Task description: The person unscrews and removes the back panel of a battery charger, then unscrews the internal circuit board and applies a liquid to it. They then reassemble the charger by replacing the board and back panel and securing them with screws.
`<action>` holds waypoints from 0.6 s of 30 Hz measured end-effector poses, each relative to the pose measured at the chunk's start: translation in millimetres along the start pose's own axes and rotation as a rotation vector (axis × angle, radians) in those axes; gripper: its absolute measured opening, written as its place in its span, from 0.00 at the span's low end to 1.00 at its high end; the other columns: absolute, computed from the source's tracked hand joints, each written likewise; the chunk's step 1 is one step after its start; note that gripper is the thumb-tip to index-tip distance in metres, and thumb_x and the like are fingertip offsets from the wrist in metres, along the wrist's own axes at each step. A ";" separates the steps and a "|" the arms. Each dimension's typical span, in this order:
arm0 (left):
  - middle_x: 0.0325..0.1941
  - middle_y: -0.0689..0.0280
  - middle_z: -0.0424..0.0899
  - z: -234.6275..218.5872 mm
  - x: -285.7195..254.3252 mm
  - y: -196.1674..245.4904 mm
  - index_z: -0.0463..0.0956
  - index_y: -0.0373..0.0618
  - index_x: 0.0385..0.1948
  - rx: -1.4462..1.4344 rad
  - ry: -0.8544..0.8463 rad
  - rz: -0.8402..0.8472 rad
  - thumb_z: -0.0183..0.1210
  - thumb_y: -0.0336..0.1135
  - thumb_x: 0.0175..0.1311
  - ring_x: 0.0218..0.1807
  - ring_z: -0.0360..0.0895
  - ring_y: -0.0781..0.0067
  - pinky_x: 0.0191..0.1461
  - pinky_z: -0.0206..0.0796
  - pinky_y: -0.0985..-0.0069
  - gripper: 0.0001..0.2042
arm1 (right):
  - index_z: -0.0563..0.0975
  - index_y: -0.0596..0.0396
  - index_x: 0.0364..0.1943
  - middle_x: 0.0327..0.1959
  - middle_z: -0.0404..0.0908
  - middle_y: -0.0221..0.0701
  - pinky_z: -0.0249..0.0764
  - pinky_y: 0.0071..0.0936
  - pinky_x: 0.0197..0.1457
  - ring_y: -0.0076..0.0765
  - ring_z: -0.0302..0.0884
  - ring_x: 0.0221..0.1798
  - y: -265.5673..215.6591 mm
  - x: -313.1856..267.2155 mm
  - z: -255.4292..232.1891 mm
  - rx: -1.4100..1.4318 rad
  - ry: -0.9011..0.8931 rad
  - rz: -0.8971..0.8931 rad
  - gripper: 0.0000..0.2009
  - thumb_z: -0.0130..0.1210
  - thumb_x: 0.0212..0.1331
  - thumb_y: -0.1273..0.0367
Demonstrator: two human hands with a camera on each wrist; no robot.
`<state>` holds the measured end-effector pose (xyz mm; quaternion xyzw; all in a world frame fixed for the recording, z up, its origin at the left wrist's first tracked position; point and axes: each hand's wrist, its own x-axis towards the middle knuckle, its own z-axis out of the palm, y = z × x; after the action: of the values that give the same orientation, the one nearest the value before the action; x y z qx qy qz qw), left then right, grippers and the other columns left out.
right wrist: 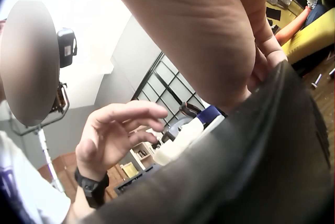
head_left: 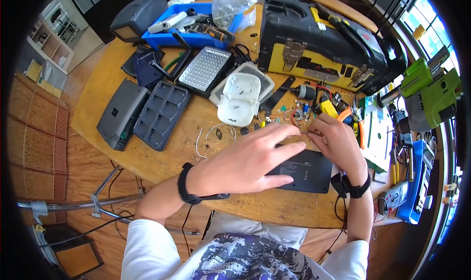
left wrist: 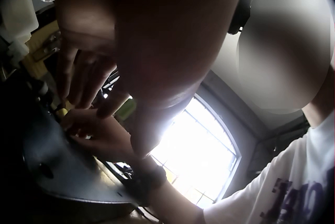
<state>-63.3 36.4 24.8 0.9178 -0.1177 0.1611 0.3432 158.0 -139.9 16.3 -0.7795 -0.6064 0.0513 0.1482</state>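
A black flat panel point(head_left: 306, 174) with small printed markings lies on the bench in front of the person. My left hand point(head_left: 250, 157) is stretched over its left part, fingers loosely extended and thumb apart. In the right wrist view the left hand point(right wrist: 118, 135) shows nothing in its grasp. My right hand point(head_left: 338, 140) is bent over the panel's far right corner. Its thumb and forefinger meet and pinch a small thin piece point(head_left: 304, 132), whose kind I cannot tell. The dark panel point(right wrist: 230, 166) hides part of the right fingers in the right wrist view.
Behind the hands sit an open white case point(head_left: 239, 98), a yellow-black toolbox point(head_left: 314, 64) and scattered small parts. Left are a grey compartment tray point(head_left: 162, 115) and a dark housing point(head_left: 122, 113). A blue bin point(head_left: 196, 15) stands at the back; a green drill point(head_left: 434, 101) and multimeter point(head_left: 392, 199) are right.
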 end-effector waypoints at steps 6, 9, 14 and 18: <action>0.48 0.55 0.90 -106.8 -1.0 -5.2 0.88 0.38 0.53 0.202 0.125 -0.396 0.74 0.34 0.64 0.46 0.89 0.59 0.52 0.81 0.66 0.17 | 0.84 0.57 0.41 0.38 0.83 0.38 0.79 0.40 0.41 0.49 0.84 0.36 -6.6 -33.0 -18.7 0.149 0.167 0.083 0.04 0.66 0.67 0.72; 0.40 0.53 0.92 -170.9 8.1 -61.4 0.90 0.35 0.47 0.400 0.121 -0.601 0.72 0.31 0.63 0.39 0.89 0.62 0.47 0.81 0.66 0.13 | 0.85 0.60 0.40 0.35 0.83 0.36 0.77 0.31 0.37 0.39 0.83 0.31 -5.4 -43.2 -20.2 0.223 0.222 0.115 0.03 0.66 0.66 0.75; 0.39 0.50 0.94 -256.8 33.1 -170.4 0.91 0.35 0.42 0.657 0.059 -0.616 0.72 0.30 0.59 0.43 0.93 0.56 0.52 0.83 0.65 0.11 | 0.86 0.61 0.42 0.35 0.84 0.36 0.76 0.28 0.35 0.35 0.83 0.30 0.7 -48.9 -16.6 0.252 0.293 0.104 0.04 0.65 0.66 0.78; 0.39 0.52 0.94 -278.0 52.0 -239.3 0.92 0.36 0.41 0.684 0.020 -0.613 0.74 0.28 0.54 0.43 0.93 0.57 0.52 0.84 0.65 0.12 | 0.85 0.62 0.42 0.36 0.84 0.37 0.76 0.28 0.36 0.36 0.82 0.31 4.1 -53.1 -13.2 0.277 0.289 0.117 0.04 0.65 0.65 0.78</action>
<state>3.0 392.8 100.8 0.9693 0.2224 0.0906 0.0533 151.5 -194.0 22.3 -0.7848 -0.5197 0.0305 0.3362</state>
